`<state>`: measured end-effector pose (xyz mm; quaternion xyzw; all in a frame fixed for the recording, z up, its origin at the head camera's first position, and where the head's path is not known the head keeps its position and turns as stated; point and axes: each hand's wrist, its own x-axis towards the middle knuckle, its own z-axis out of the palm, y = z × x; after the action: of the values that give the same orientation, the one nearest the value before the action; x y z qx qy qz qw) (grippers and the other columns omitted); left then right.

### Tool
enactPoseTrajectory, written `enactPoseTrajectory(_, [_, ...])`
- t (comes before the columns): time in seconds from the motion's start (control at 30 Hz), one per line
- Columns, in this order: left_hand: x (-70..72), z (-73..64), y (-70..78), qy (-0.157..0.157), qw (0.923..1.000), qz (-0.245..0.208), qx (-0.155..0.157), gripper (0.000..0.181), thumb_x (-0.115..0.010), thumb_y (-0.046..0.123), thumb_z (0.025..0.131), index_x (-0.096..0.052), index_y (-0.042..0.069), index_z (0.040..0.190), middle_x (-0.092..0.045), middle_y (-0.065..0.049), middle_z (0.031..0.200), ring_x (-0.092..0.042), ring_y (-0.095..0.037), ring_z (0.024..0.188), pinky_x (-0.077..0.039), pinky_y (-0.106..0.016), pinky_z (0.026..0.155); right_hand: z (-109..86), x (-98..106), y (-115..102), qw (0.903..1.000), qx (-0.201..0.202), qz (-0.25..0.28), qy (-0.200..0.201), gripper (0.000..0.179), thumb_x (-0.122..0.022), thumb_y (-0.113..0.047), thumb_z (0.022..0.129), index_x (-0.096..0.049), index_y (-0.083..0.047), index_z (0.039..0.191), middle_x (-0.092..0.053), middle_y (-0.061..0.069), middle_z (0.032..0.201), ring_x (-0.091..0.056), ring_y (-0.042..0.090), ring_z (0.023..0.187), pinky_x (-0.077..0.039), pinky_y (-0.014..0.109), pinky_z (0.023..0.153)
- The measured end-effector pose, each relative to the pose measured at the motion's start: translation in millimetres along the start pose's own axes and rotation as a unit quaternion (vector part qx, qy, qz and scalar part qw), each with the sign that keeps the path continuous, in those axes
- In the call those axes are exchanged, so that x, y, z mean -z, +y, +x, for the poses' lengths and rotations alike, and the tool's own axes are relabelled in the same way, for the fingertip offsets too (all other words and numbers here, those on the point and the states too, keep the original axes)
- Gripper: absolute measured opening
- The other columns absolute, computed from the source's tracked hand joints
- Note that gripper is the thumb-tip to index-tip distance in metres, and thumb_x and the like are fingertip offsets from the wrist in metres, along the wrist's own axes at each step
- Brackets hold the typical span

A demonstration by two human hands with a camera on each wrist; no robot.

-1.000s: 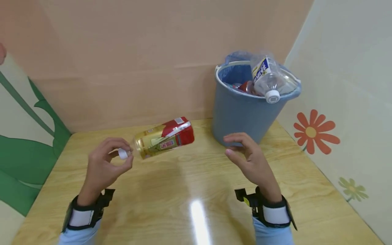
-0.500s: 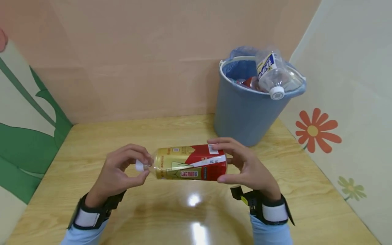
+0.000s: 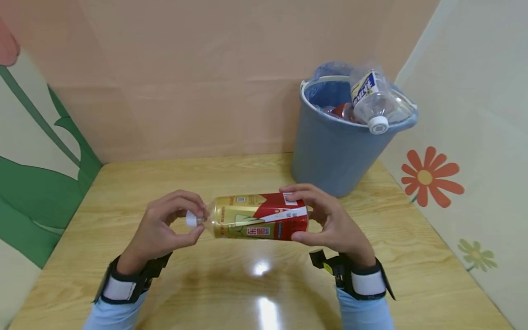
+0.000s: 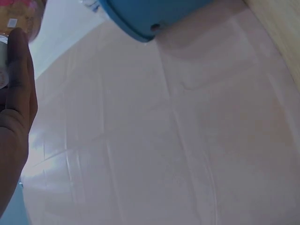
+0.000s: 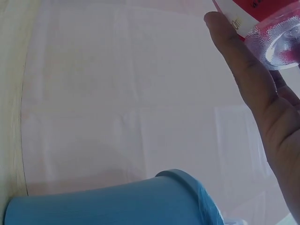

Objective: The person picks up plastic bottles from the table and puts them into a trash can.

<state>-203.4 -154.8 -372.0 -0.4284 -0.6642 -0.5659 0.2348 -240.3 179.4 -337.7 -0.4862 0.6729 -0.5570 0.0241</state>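
A plastic bottle (image 3: 251, 216) with a gold and red label lies sideways in the air above the table, between both hands. My left hand (image 3: 171, 224) pinches its neck just behind the white cap (image 3: 191, 218). At the other end, my right hand (image 3: 330, 220) grips the red base, with fingers on top and the thumb along the near side. In the right wrist view, the clear bottom of the bottle (image 5: 276, 44) shows beside the fingers. The left wrist view catches only part of the left hand (image 4: 16, 98) at its edge.
A blue bucket (image 3: 334, 151) lined with a blue bag stands at the table's back right. An empty clear bottle (image 3: 373, 101) leans over its rim, above other bottles inside. The wooden table (image 3: 198, 284) meets a papered back wall (image 3: 185, 82) and a flower-decorated right wall.
The left hand has brought the bottle right and nearer, turning it level. The right hand, free a second ago, has taken hold of the base. Over the last half second little has moved.
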Motion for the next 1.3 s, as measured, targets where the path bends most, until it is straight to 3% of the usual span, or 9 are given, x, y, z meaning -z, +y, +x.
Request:
enactPoseTrajectory(0.27, [-5.8, 6.3, -1.3, 0.002, 1.0000, 0.005, -0.004, 0.034, -0.065, -0.022, 0.060, -0.060, -0.008, 0.090, -0.059, -0.021, 0.095, -0.062, -0.018, 0.084, -0.055, -0.013, 0.075, -4.0, 5, 2, 0.9997, -0.015, 0.009, 0.016, 0.066, -0.067, 0.021, 0.067, -0.049, 0.003, 0.128, -0.046, 0.011, 0.137, -0.050, 0.030, 0.113, -0.058, 0.030, 0.082])
enactPoseTrajectory(0.47, [-10.3, 15.7, -2.0, 0.044, 0.9987, 0.026, -0.006, 0.040, -0.071, -0.004, 0.074, -0.054, -0.016, 0.109, -0.061, -0.014, 0.111, -0.061, -0.018, 0.094, -0.055, -0.015, 0.081, -0.4, 12, -1, 0.9987, 0.004, 0.018, 0.048, 0.058, -0.068, 0.012, 0.075, -0.047, 0.006, 0.128, -0.046, 0.017, 0.138, -0.049, 0.034, 0.114, -0.057, 0.030, 0.085])
enactPoseTrajectory(0.67, [-20.1, 17.7, -9.8, 0.096, 0.9936, 0.032, 0.050, 0.056, -0.065, -0.012, 0.076, -0.042, -0.013, 0.127, -0.052, -0.007, 0.130, -0.059, -0.022, 0.101, -0.054, -0.018, 0.081, 18.1, 38, -19, 0.9942, 0.001, -0.049, 0.095, 0.058, -0.067, 0.016, 0.073, -0.046, 0.012, 0.127, -0.049, 0.011, 0.138, -0.048, 0.031, 0.117, -0.056, 0.024, 0.085])
enactPoseTrajectory(0.8, [-28.7, 15.2, -12.8, 0.080, 0.9921, 0.034, 0.090, 0.057, -0.061, -0.019, 0.075, -0.042, -0.009, 0.127, -0.050, -0.014, 0.128, -0.059, -0.024, 0.100, -0.055, -0.020, 0.080, 34.8, 64, -29, 0.9820, -0.011, -0.099, 0.161, 0.059, -0.066, 0.018, 0.072, -0.049, 0.008, 0.127, -0.052, 0.008, 0.133, -0.052, 0.028, 0.113, -0.055, 0.018, 0.082])
enactPoseTrajectory(0.9, [-35.8, 14.0, -14.2, 0.049, 0.9920, 0.039, 0.110, 0.055, -0.061, -0.017, 0.076, -0.043, -0.007, 0.127, -0.050, -0.020, 0.126, -0.060, -0.025, 0.099, -0.057, -0.025, 0.079, 49.4, 89, -31, 0.9494, -0.026, -0.216, 0.226, 0.059, -0.071, 0.008, 0.073, -0.054, -0.003, 0.128, -0.053, 0.007, 0.128, -0.056, 0.023, 0.104, -0.053, 0.011, 0.077])
enactPoseTrajectory(1.03, [-44.6, 13.5, -16.5, 0.020, 0.9915, 0.042, 0.121, 0.052, -0.062, -0.014, 0.078, -0.045, -0.004, 0.126, -0.052, -0.021, 0.123, -0.061, -0.026, 0.095, -0.059, -0.035, 0.076, 68.2, 123, -28, 0.8610, -0.069, -0.407, 0.297, 0.058, -0.078, -0.017, 0.074, -0.057, -0.016, 0.128, -0.055, 0.008, 0.128, -0.052, 0.017, 0.105, -0.054, 0.021, 0.085])
enactPoseTrajectory(1.1, [-47.9, 12.6, -17.9, 0.013, 0.9914, 0.041, 0.124, 0.051, -0.062, -0.013, 0.079, -0.045, -0.002, 0.125, -0.052, -0.019, 0.123, -0.062, -0.026, 0.094, -0.059, -0.038, 0.075, 75.6, 137, -25, 0.8324, -0.096, -0.448, 0.311, 0.057, -0.077, -0.025, 0.076, -0.057, -0.017, 0.129, -0.053, 0.010, 0.132, -0.048, 0.018, 0.113, -0.054, 0.036, 0.092])
enactPoseTrajectory(1.17, [-50.7, 11.6, -19.9, 0.008, 0.9912, 0.039, 0.126, 0.050, -0.063, -0.011, 0.079, -0.046, -0.001, 0.125, -0.053, -0.018, 0.122, -0.062, -0.024, 0.094, -0.059, -0.039, 0.075, 81.4, 148, -22, 0.8159, -0.127, -0.471, 0.311, 0.058, -0.074, -0.030, 0.078, -0.056, -0.016, 0.131, -0.049, 0.011, 0.136, -0.042, 0.020, 0.123, -0.048, 0.054, 0.098])
enactPoseTrajectory(1.3, [-55.6, 10.1, -24.0, 0.000, 0.9918, 0.037, 0.122, 0.049, -0.062, -0.010, 0.080, -0.046, -0.001, 0.125, -0.053, -0.019, 0.122, -0.063, -0.021, 0.094, -0.059, -0.041, 0.074, 91.6, 164, -12, 0.8028, -0.181, -0.497, 0.274, 0.058, -0.069, -0.034, 0.082, -0.051, -0.015, 0.133, -0.039, 0.010, 0.145, -0.036, 0.028, 0.131, -0.043, 0.060, 0.099])
